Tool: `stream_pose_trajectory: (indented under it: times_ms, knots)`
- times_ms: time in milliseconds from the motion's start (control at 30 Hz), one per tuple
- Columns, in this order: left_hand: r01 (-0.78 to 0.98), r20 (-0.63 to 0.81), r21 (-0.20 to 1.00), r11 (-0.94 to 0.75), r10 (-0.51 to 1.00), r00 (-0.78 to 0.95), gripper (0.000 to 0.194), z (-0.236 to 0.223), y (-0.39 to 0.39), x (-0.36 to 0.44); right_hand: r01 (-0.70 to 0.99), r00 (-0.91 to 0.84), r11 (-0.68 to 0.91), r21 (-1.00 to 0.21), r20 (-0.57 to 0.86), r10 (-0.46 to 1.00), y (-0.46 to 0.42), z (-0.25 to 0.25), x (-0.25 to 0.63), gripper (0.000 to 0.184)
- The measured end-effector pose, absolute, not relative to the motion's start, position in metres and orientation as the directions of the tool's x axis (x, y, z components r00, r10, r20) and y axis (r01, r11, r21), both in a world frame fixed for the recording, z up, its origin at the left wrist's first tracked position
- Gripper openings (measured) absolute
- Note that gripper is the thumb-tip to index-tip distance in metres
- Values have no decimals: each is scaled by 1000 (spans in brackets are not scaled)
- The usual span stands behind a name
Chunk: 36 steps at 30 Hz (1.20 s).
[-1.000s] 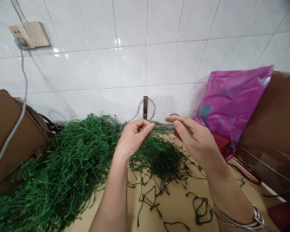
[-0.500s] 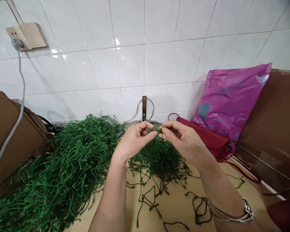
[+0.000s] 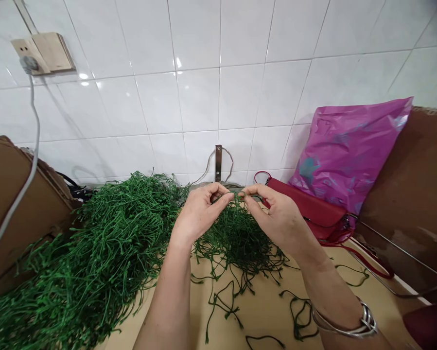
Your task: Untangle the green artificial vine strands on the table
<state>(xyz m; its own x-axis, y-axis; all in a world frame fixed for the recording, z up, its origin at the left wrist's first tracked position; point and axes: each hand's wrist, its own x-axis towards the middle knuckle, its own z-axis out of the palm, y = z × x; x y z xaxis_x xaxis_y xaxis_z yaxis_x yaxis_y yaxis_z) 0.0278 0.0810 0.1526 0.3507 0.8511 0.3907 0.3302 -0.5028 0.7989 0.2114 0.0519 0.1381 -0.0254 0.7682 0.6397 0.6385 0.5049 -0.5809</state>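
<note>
The left hand (image 3: 200, 211) and right hand (image 3: 280, 216) pinch thin dark-green knotted cord (image 3: 236, 200) between pressed fingers (image 3: 228, 194), just above a tangled heap of it (image 3: 238, 240) on the beige surface (image 3: 262, 311).

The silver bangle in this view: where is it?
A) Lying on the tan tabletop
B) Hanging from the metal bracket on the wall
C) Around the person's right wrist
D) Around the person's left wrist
C: the silver bangle circles the arm just behind the right hand, while the left forearm is bare.
</note>
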Motion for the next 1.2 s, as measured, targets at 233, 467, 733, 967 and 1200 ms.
stream_pose_trajectory:
  times_ms: [233, 467, 733, 967, 1200]
  knots:
    - [387, 408, 752, -534, 838, 363, 22, 153, 79, 27, 641, 72, 398, -657, 567, 820, 53, 136, 203, 15]
    - [471, 421, 611, -637, 765, 488, 24, 152, 80, 40, 707, 135, 370, -602, 628, 766, 71, 122, 210, 3]
    - [304, 468, 765, -568, 814, 344, 23, 170, 63, 16, 707, 239, 357, -611, 682, 691, 98, 111, 256, 15]
    - [364, 330, 811, -458, 872, 361, 22, 153, 80, 24, 618, 192, 483, -621, 715, 672, 64, 136, 221, 24]
    - [386, 333, 792, -472, 865, 375, 23, 156, 76, 26, 486, 13, 456, -746, 528, 849, 60, 134, 209, 27]
